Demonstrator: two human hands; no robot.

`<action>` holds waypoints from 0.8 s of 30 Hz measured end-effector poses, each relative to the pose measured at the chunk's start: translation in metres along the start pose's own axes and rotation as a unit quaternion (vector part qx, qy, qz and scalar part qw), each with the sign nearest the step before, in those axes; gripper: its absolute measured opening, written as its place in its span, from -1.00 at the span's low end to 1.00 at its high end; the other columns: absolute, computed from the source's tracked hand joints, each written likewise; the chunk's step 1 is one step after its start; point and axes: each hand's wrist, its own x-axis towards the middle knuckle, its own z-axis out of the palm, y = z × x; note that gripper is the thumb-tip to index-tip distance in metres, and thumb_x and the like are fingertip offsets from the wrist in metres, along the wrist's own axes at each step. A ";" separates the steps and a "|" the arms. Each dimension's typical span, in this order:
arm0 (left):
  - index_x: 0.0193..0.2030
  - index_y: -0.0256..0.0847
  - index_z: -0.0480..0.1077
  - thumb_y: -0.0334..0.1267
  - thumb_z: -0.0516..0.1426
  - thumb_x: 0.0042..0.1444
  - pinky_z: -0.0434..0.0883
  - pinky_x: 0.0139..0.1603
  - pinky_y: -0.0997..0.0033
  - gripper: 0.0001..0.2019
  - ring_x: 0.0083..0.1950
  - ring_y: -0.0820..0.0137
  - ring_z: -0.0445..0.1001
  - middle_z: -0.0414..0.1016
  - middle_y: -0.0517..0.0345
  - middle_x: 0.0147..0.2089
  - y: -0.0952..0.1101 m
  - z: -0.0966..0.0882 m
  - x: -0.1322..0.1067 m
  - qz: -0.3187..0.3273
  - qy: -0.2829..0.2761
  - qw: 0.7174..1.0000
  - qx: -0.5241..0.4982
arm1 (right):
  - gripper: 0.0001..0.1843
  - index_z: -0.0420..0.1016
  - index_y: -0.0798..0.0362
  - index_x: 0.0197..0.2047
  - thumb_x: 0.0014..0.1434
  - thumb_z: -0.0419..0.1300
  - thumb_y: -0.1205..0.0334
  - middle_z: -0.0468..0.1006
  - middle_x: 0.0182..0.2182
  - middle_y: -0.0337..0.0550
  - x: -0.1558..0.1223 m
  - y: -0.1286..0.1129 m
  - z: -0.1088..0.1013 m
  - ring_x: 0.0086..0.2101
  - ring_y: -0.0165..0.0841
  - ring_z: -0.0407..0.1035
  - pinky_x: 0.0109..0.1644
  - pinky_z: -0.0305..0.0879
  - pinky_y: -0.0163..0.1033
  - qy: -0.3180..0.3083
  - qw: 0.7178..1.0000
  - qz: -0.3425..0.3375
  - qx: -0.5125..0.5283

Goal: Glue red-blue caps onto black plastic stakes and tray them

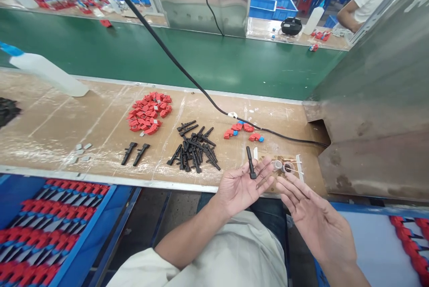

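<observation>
My left hand (pixel 239 191) is palm up near the table's front edge, with a small black plastic rod-shaped part (pixel 250 164) upright between thumb and fingers. The part has a blocky lower end. Close by on the right, my right hand (pixel 315 220) has its fingers stretched out and holds nothing. Beyond the fingers are two small round pots (pixel 287 167) with thin sticks. A heap of similar black parts (pixel 196 150) lies to the left of my hands. Several red and blue pieces (pixel 243 128) lie behind them.
A pile of red pieces (pixel 149 112), small grey squares (pixel 80 153) and a white bottle (pixel 50 74) are on the table. A black cable (pixel 174 61) crosses over it. Blue trays of assembled pieces flank me, left (pixel 100 233) and right (pixel 362 251). A metal panel (pixel 378 112) stands right. People work across the green belt (pixel 201 61).
</observation>
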 end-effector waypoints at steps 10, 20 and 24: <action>-0.28 -0.23 0.55 -0.39 0.19 0.22 0.46 0.09 0.26 -0.90 -0.02 0.31 0.61 0.66 0.02 -0.09 0.006 -0.005 0.003 0.012 0.051 0.998 -0.041 | -0.51 0.57 0.04 -0.34 -0.02 0.43 -0.24 0.53 -0.51 -0.20 0.046 -0.015 -0.063 -0.51 -0.37 0.36 -0.43 0.31 -0.25 0.334 0.808 -0.271 -0.403; -0.23 -0.33 0.51 -0.46 0.14 0.28 0.49 -0.30 0.54 -0.89 -0.36 0.48 0.52 0.52 0.11 -0.35 0.020 0.006 0.017 0.031 0.134 0.988 -0.072 | -0.32 0.65 0.08 -0.23 -0.30 0.57 -0.25 0.61 -0.43 -0.09 0.066 0.008 -0.065 -0.43 -0.28 0.50 -0.51 0.43 -0.28 0.197 0.923 -0.148 -0.295; -0.27 -0.37 0.50 -0.46 0.11 0.32 0.52 -0.30 0.57 -0.84 -0.36 0.46 0.53 0.53 0.05 -0.35 0.023 0.003 0.020 0.030 0.153 0.984 -0.084 | -0.48 0.70 0.03 -0.28 -0.16 0.52 -0.21 0.64 -0.40 -0.10 0.070 0.009 -0.063 -0.42 -0.28 0.50 -0.42 0.48 -0.25 0.203 0.898 -0.202 -0.334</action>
